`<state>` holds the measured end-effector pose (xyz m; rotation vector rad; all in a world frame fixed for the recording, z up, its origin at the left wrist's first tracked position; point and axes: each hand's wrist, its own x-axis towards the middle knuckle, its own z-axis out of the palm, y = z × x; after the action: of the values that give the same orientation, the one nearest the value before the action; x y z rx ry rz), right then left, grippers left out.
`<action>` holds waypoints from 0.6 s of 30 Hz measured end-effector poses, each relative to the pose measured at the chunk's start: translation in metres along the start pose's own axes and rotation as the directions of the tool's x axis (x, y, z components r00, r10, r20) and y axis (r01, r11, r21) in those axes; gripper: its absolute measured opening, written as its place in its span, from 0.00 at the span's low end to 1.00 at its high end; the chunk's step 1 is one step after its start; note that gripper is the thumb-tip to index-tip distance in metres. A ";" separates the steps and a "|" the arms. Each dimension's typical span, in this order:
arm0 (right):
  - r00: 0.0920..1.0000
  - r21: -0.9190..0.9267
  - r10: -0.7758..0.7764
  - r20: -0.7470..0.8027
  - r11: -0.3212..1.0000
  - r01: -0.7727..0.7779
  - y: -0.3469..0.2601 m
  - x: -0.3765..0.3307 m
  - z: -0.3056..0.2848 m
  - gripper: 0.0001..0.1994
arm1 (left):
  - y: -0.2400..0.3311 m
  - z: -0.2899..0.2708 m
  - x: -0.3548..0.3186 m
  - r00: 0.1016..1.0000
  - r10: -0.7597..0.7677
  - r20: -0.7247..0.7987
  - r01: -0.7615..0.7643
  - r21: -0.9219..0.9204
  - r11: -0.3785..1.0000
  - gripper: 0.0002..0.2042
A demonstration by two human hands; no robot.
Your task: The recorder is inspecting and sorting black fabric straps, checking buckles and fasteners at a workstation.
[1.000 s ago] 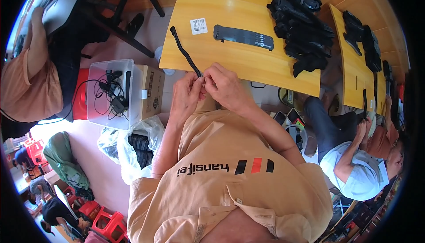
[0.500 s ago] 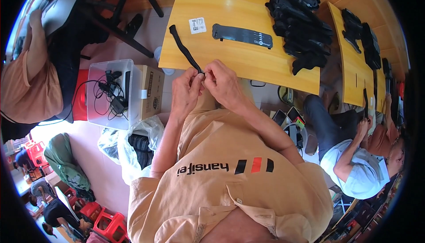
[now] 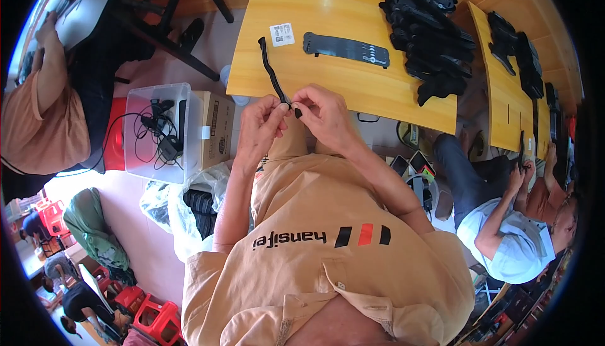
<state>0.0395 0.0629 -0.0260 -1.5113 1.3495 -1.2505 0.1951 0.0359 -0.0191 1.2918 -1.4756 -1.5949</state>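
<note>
A narrow black strap point(image 3: 271, 72) runs from my fingers up over the near edge of the yellow table, its far end lying loose on the wood. My left hand point(image 3: 259, 128) pinches it between thumb and forefinger just off that edge. Close beside it, my right hand point(image 3: 324, 116) grips the strap's near end, and a short black tip shows below those fingertips. What lies right between the two pinches is too small to make out. Beyond my hands on the table are a white printed label point(image 3: 282, 34) and a long dark grey strip point(image 3: 346, 50) with small white marks.
Black fabric pieces lie heaped along the right side of the table point(image 3: 252, 81). At lower left stand a clear plastic bin point(image 3: 135, 160) with black cables, a cardboard box point(image 3: 217, 125) and a plastic bag point(image 3: 161, 204). Other people sit at left and right.
The strap's loose far end has swung to the right and stands steeper. My hands have drawn slightly apart, and a black tip now shows under my right fingers.
</note>
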 end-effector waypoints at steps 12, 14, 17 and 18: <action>0.961 -0.643 -0.204 0.187 0.714 0.277 -0.020 -0.007 -0.002 0.05 | 0.010 0.007 -0.009 0.998 0.063 -0.009 -0.060 0.169 0.984 0.08; 0.964 -0.592 -0.212 0.158 0.761 0.264 -0.015 -0.006 -0.001 0.04 | 0.010 0.005 -0.011 0.998 0.061 0.009 -0.061 0.113 0.992 0.08; 0.969 -0.453 -0.215 0.119 0.857 0.245 -0.011 -0.002 -0.004 0.04 | 0.009 0.001 -0.012 0.997 0.043 0.070 -0.041 -0.022 0.999 0.08; 0.972 -0.365 -0.211 0.108 0.901 0.236 -0.009 -0.001 -0.006 0.05 | 0.008 -0.001 -0.012 0.993 0.030 0.113 -0.019 -0.099 0.995 0.08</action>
<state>0.0365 0.0663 -0.0158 -2.0058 1.4626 -1.1062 0.1984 0.0452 -0.0084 1.1397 -1.4563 -1.7281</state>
